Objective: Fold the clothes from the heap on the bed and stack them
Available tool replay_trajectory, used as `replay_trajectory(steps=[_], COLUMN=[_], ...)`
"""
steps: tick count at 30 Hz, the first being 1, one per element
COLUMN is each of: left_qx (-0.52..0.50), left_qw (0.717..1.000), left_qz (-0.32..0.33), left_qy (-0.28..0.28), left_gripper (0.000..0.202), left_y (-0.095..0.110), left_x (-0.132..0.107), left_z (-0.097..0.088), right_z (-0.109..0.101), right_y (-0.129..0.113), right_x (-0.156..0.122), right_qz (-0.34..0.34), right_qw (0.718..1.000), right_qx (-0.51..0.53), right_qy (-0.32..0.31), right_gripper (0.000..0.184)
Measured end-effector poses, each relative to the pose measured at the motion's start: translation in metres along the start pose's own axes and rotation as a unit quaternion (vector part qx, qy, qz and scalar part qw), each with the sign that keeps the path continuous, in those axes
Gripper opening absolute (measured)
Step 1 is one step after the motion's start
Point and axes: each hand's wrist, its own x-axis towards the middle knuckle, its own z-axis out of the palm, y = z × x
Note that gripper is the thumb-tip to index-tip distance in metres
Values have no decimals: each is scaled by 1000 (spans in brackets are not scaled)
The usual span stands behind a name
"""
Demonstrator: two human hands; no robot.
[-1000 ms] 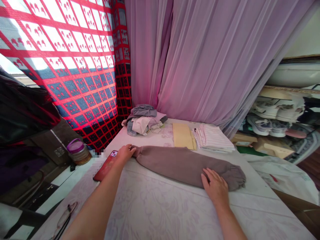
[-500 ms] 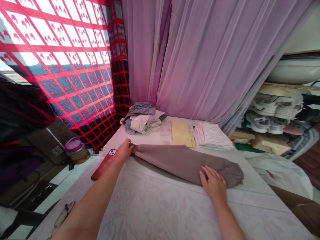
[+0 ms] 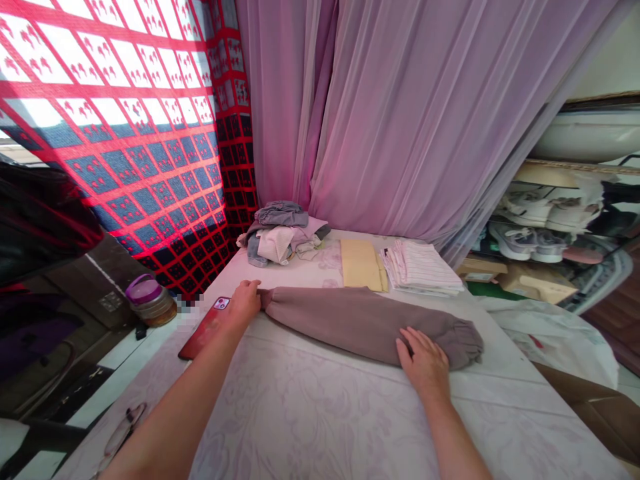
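Note:
Grey-brown trousers point(image 3: 330, 321) lie lengthwise across the table, one leg laid over the other. The gathered waistband is at the right and a narrow cuff at the left. My left hand point(image 3: 247, 300) pinches that cuff; its fingertips are partly hidden. Near the waist end, my right hand point(image 3: 426, 360) rests palm down on the cloth with its fingers stretched out. Just left of my left wrist lies a red phone point(image 3: 203, 333). Beyond the trousers are a folded yellow cloth point(image 3: 361, 263) and a folded striped cloth point(image 3: 425, 267).
A heap of crumpled clothes point(image 3: 285, 233) sits at the far left of the patterned table cover point(image 3: 300, 413). Glasses point(image 3: 123, 427) lie at the near left edge. A purple-lidded jar point(image 3: 150, 300) stands beyond that edge. Shelves with shoes point(image 3: 525, 240) are at the right.
The trousers' cuff end lies flatter, and the lower edge near my left hand has evened out. My right hand stays on the cloth. The whole view has shifted slightly.

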Motion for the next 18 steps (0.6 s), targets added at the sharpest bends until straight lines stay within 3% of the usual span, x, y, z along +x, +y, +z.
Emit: replay_trajectory(steps=[2, 4, 7, 11, 18], left_qx=[4, -2, -6, 30, 46], left_qw=[999, 993, 973, 976, 977], left_qz=[32, 111, 230, 207, 201], left_qy=[26, 41, -1, -60, -52], left_gripper=[40, 39, 43, 57, 64], left_y=[16, 38, 69, 80, 71], left_x=[-5, -12, -26, -40, -40], left_z=[0, 4, 21, 45, 53], right_z=[-2, -5, -11, -20, -36], right_y=[-2, -5, -11, -19, -44], right_x=[0, 1, 3, 4, 19], right_qz=[1, 6, 19, 46, 85], right_qw=[1000, 1000, 1000, 998, 994], right_qx=[-2, -4, -5, 1, -2], right_qy=[0, -1, -19, -48, -64], right_gripper=[42, 42, 43, 44, 44])
